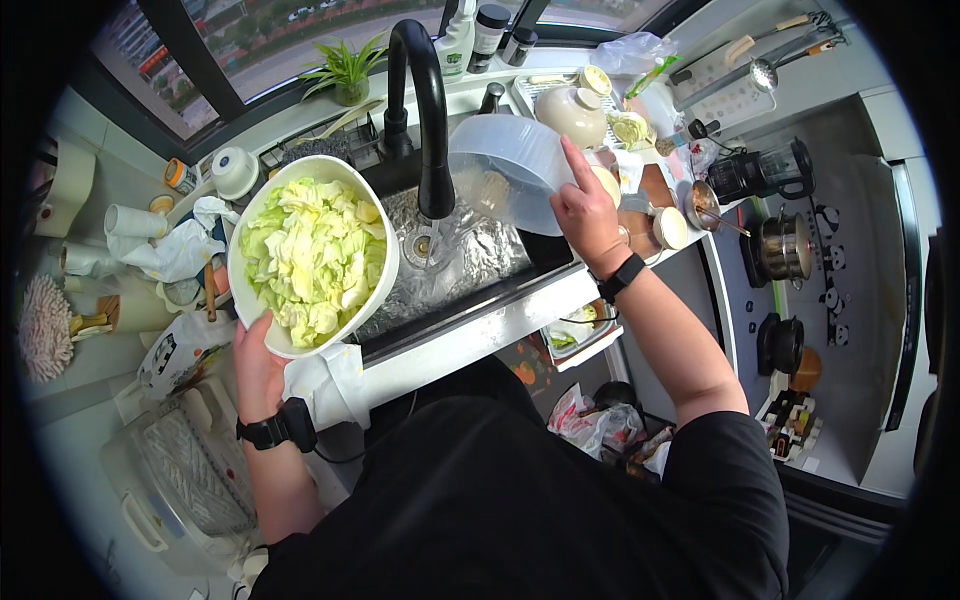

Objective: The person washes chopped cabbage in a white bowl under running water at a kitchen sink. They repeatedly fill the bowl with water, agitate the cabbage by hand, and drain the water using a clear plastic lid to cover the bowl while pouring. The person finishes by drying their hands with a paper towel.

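Note:
My left hand (259,367) grips the near edge of a white basin (389,277) full of torn pale-green cabbage leaves (311,259). It sits to the left of the sink's opening. Over the sink's right side, my right hand (589,214) holds a translucent plastic bowl (517,146) by its right rim, tilted, with the index finger extended along the outside. Between the two vessels hangs the black faucet (435,165). Below its spout, rippling water lies around the drain (422,246) of the sink (480,255).
A beige lidded pot (570,112) and a cut cabbage piece (630,129) stand on the drying rack behind the bowl. Cups, including a cream one (670,228), crowd the right counter. A potted plant (349,82) and a spray bottle (455,49) line the windowsill. A cloth (326,382) drapes over the front edge.

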Tool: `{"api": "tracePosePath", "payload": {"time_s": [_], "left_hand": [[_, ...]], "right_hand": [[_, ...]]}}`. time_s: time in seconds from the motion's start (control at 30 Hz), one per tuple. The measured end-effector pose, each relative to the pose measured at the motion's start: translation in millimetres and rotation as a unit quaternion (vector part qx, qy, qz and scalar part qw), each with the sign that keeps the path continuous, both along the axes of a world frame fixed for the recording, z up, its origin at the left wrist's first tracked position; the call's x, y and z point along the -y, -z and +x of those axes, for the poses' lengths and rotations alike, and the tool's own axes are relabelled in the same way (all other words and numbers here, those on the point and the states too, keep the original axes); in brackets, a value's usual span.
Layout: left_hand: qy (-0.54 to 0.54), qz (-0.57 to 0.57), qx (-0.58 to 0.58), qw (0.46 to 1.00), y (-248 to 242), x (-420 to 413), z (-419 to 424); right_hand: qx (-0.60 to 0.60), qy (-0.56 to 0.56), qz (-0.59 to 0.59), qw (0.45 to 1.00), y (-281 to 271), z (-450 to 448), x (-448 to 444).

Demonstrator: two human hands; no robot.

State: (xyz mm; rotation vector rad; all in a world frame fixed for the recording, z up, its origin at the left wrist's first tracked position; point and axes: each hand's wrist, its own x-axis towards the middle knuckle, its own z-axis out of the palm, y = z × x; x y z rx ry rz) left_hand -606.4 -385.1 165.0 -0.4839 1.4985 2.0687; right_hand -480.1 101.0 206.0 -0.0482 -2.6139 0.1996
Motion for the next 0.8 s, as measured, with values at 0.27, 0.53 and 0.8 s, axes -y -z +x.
{"api": "tracePosePath", "payload": {"time_s": [0.27, 0.53, 0.8], "left_hand": [[-0.022, -0.023, 0.007, 0.999, 0.0, 4.1, 2.3], [-0.027, -0.033, 0.008, 0.999, -4.4, 0.0, 3.3], [-0.046, -0.028, 0.007, 0.999, 1.5, -1.8, 3.9]], "right_hand": [[-0.069, -0.038, 0.064, 0.995, -32.3, 10.5, 0.9], [0.005, 0.117, -0.174, 0.978, -8.0, 21.5, -13.4], [0.225, 0.204, -0.689, 0.659, 85.2, 18.2, -28.8]]}}
